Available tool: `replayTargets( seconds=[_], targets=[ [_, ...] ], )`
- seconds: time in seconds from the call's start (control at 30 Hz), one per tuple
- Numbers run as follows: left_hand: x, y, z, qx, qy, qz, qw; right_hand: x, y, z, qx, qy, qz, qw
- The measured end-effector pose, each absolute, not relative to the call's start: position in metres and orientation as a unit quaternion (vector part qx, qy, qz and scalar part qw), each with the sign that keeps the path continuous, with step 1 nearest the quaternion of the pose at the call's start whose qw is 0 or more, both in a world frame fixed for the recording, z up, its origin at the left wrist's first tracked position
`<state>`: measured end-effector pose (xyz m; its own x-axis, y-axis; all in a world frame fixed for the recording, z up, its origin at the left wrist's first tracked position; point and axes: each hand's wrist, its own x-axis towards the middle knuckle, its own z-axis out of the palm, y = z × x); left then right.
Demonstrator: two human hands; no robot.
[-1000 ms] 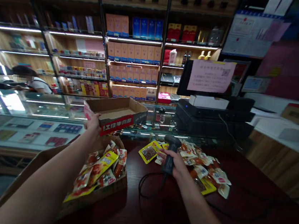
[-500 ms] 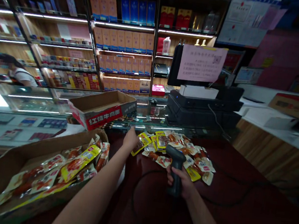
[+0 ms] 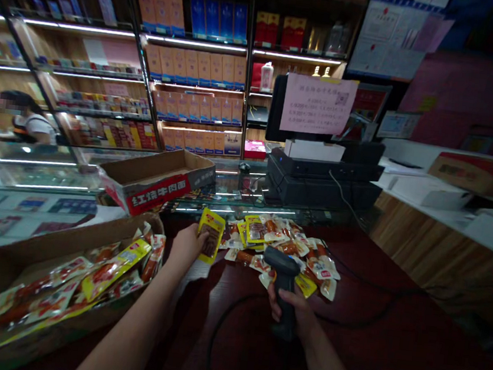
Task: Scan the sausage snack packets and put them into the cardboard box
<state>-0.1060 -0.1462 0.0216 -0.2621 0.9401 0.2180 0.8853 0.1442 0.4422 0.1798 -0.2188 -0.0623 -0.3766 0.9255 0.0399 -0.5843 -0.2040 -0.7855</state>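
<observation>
My left grip is pinching a yellow packet, right grip holding a scanner, likely lining up scanning, next needing careful aim.

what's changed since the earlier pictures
The left hand has let go of the red-fronted carton and taken a yellow packet, lifting it leftward from the packet pile. The right hand still holds the scanner; the open box stays at left.

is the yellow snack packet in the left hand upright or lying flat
Upright, slightly tilted: the left hand grips the yellow snack packet by one side, and its long edges run nearly up and down.
</observation>
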Motion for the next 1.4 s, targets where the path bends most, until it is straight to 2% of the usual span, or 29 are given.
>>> replayTargets(
  seconds=[0.07, 0.17, 0.23, 0.33, 0.47, 0.77, 1.0, 1.13, 1.2, 1.3, 1.33, 1.4],
  targets=[
    [-0.121, -0.164, 0.026, 0.557, 0.737, 0.371, 0.095, 0.181, -0.219, -0.065, -0.216, -0.378, 0.743, 0.508],
    [-0.130, -0.180, 0.021, 0.435, 0.633, 0.577, 0.278, 0.177, -0.221, -0.061, -0.211, -0.399, 0.746, 0.489],
    [-0.125, -0.185, 0.011, 0.361, 0.537, 0.653, 0.394, 0.167, -0.226, -0.053, -0.217, -0.420, 0.748, 0.466],
    [-0.107, -0.188, -0.006, 0.298, 0.458, 0.691, 0.473, 0.144, -0.237, -0.037, -0.249, -0.479, 0.735, 0.411],
    [-0.087, -0.192, -0.020, 0.262, 0.432, 0.712, 0.488, 0.113, -0.252, -0.022, -0.294, -0.532, 0.712, 0.352],
    [-0.066, -0.205, -0.015, 0.256, 0.437, 0.681, 0.528, 0.100, -0.263, -0.024, -0.328, -0.531, 0.689, 0.368],
    [-0.100, -0.214, 0.001, 0.358, 0.423, 0.712, 0.431, 0.106, -0.264, -0.021, -0.334, -0.505, 0.692, 0.393],
    [-0.168, -0.226, 0.018, 0.391, 0.522, 0.696, 0.302, 0.106, -0.263, -0.016, -0.344, -0.496, 0.688, 0.402],
    [-0.203, -0.231, 0.020, 0.403, 0.629, 0.634, 0.201, 0.102, -0.260, -0.013, -0.351, -0.495, 0.686, 0.402],
    [-0.234, -0.234, 0.015, 0.426, 0.768, 0.478, 0.007, 0.094, -0.255, -0.009, -0.353, -0.497, 0.686, 0.397],
    [-0.236, -0.233, 0.013, 0.440, 0.796, 0.416, -0.031, 0.091, -0.253, -0.008, -0.352, -0.498, 0.687, 0.396],
    [-0.232, -0.229, 0.007, 0.485, 0.827, 0.284, -0.030, 0.086, -0.248, -0.007, -0.346, -0.498, 0.688, 0.399]
  ],
)
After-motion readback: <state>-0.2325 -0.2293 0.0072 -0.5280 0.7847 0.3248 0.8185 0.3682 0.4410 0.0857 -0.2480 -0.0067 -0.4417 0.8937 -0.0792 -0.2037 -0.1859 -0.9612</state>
